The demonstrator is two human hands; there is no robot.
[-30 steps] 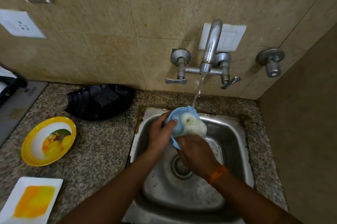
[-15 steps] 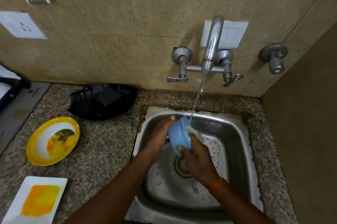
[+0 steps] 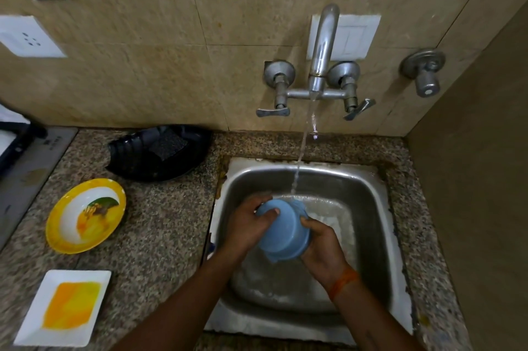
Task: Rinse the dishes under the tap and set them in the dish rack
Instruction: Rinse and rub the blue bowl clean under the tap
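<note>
**Blue bowl held bottom-up under the running tap**

Now the blue bowl (image 3: 284,229) sits between both hands over the steel sink (image 3: 368,208), turned so that its base faces up and toward the camera. Its far edge meets the stream of water (image 3: 300,156) falling from the tap (image 3: 321,48), and the water spreads out behind it across the sink's back wall. The left hand (image 3: 247,229) grips the bowl from the left side, thumb curled over the base and fingers wrapped round its far side. The right hand (image 3: 323,248) holds the bowl's right and lower rim, fingers curled against it; an orange band (image 3: 343,282) circles that wrist. Whether anything is inside the bowl cannot be told, as its opening faces away.

Beside the sink, on the speckled stone desk (image 3: 160,236), a round yellow-rimmed plate (image 3: 85,215) with a printed picture lies to the left, apart from the sink. Nearer the camera, a square white plate (image 3: 64,306) smeared with yellow lies near the desk's front edge. Against the tiled wall, just left of the sink, a black tray (image 3: 134,150) holds a dark scrub pad (image 3: 168,145). On the wall, two lever valves flank the tap, and a separate round valve (image 3: 424,70) sits farther right. A white socket (image 3: 27,36) is fixed to the wall at far left.
</note>
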